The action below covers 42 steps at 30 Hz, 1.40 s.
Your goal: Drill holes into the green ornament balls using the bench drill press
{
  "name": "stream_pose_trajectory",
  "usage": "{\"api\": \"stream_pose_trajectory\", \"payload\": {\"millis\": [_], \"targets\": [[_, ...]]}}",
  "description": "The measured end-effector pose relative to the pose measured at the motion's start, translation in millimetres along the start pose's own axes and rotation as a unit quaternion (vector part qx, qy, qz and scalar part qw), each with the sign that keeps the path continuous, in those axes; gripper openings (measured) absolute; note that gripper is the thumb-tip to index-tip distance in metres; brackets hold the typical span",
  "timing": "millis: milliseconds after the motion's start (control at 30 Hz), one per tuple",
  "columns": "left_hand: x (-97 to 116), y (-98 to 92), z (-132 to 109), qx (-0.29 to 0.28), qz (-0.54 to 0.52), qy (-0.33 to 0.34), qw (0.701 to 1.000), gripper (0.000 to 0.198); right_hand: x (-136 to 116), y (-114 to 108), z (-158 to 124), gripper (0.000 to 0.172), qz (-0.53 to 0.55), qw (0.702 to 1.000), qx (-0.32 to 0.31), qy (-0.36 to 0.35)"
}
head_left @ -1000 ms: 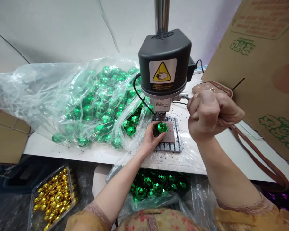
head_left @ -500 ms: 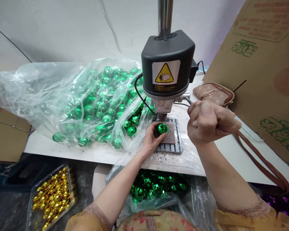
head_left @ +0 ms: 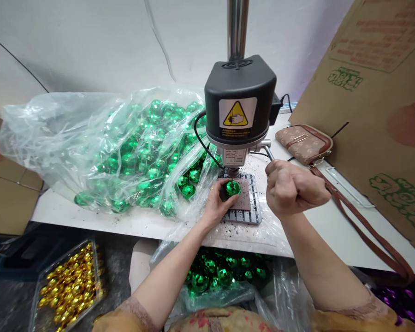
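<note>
A small bench drill [head_left: 240, 108] with a black head stands on a white table [head_left: 131, 221]. My left hand [head_left: 217, 204] grips a black holder with a green faceted ball [head_left: 233, 187] seated in it, on the drill's slotted base plate [head_left: 251, 208], directly under the bit. My right hand [head_left: 292, 188] is a closed fist around the drill's feed lever [head_left: 269, 153], to the right of the drill head. The bit's tip sits just above the ball; contact cannot be made out.
A large clear plastic bag of green balls [head_left: 124, 147] lies left of the drill. Another bag of green balls [head_left: 224, 272] sits under the table edge. A tray of gold balls [head_left: 67, 286] is lower left. A brown purse with strap [head_left: 304, 144] and cardboard [head_left: 380, 106] are right.
My right fist has pulled the lever downward, and the drill head has come lower toward the green ball. My left hand has kept the ball and holder in place.
</note>
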<state>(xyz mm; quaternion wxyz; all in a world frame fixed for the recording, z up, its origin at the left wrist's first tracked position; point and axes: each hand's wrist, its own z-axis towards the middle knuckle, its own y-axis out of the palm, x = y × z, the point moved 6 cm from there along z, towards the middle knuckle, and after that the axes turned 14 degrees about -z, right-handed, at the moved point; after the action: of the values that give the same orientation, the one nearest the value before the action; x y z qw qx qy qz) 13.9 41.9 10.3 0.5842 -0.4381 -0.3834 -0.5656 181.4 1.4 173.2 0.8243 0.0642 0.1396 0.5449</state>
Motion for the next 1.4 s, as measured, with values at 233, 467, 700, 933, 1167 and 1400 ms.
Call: {"api": "stream_pose_trajectory", "payload": {"millis": [233,467,700,933,1167,1400], "targets": [[11.9,1.3,-6.3,0.05,0.029,-0.013,0.998,0.043,14.9,18.0,49.2,0.044,-0.011,0.975,0.019,0.222],[67.3,2.0,-92.9,-0.228,0.209,0.061,0.949,0.046,18.4,24.4,61.1,0.041,0.012,0.974,0.0,0.226],[77.8,-69.4,-89.0,-0.152,0.217,0.088,0.96,0.025,15.2,23.2,58.4,0.042,0.003,0.977,0.024,0.21],[38.0,-116.2,6.3,-0.052,0.249,0.039,0.966,0.019,17.8,20.6,56.6,0.042,0.01,0.98,0.033,0.195],[22.0,-123.0,9.0,0.049,0.061,-0.06,0.995,0.039,17.0,20.5,55.3,0.044,0.002,0.98,0.024,0.198],[42.4,-79.6,-13.9,0.012,-0.336,-0.221,0.915,0.051,18.7,19.7,53.9,0.046,0.004,0.982,0.028,0.187]]}}
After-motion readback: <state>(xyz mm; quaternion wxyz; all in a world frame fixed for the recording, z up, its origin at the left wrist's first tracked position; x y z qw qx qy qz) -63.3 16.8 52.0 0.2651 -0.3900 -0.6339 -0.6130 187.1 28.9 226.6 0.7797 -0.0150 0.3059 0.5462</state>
